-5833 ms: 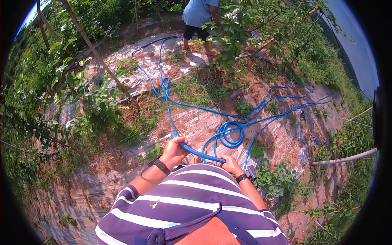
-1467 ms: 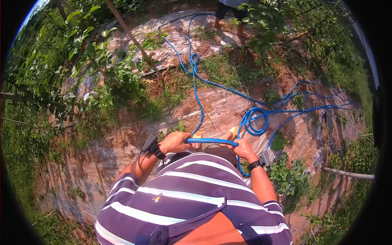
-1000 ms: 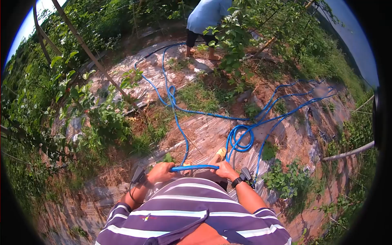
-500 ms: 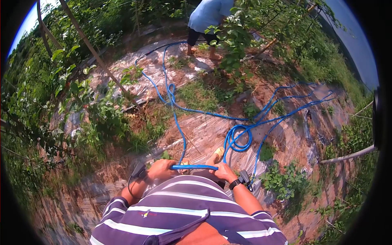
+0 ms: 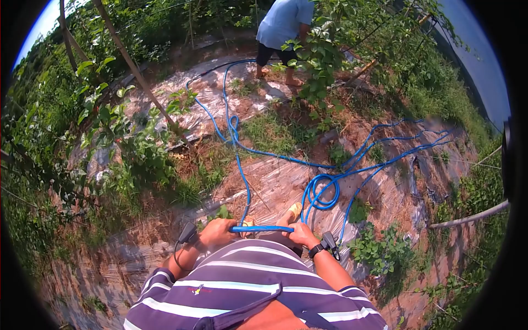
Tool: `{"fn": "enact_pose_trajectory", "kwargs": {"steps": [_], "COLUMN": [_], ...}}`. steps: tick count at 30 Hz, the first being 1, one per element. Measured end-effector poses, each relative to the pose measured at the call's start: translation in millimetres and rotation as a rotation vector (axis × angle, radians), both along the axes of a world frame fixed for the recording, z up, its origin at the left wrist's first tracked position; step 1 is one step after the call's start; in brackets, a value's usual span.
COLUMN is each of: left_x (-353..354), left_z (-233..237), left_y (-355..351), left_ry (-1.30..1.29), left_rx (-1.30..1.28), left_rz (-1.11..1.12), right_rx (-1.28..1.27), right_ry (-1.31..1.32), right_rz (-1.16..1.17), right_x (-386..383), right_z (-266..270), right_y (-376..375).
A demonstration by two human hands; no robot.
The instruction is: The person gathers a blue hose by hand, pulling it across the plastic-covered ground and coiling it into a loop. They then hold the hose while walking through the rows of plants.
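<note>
A blue hose (image 5: 262, 229) runs straight across in front of my striped shirt, held at both ends of this stretch. My left hand (image 5: 219, 231) is closed around it on the left side. On the right, my right hand (image 5: 302, 234) grips the same hose, its fingers wrapped round it. From between my hands and feet the hose trails off over the ground, with a loose coil (image 5: 324, 192) lying ahead and a small twisted loop (image 5: 233, 123) farther off. Several strands stretch away to the right.
Another person (image 5: 283, 27) in a blue shirt stands among plants at the back. Plastic sheeting (image 5: 275, 179) covers the soil. A slanting wooden pole (image 5: 132, 77) rises at left, a low leafy plant (image 5: 382, 245) grows at right, and a pale curved pole (image 5: 470, 214) juts in.
My view has shifted slightly, so the scene sits a little lower. Both hands keep hold of the hose in nearly the same place. The other person's arm now shows more.
</note>
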State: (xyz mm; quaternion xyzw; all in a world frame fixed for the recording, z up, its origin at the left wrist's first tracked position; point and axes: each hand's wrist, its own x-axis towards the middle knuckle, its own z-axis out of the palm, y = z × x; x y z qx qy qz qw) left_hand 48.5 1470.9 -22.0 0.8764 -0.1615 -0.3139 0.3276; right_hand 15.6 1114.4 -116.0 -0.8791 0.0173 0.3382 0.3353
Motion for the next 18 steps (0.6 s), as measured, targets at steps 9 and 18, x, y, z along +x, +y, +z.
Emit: {"fn": "enact_pose_trajectory", "kwargs": {"steps": [9,18], "left_x": [4.2,9.4], "left_z": [7.6,2.0], "left_y": [-6.2,-6.4], "left_ry": [0.045,-0.032], "left_rx": [0.033,0.047], "left_rz": [-0.002,-0.078], "right_rx": [0.054,0.022], "right_ry": [-0.009,-0.002], "right_rz": [-0.023,-0.038], "right_x": [-4.7,-12.2], "right_z": [1.2,-25.9], "right_y": [0.4,-3.4]}}
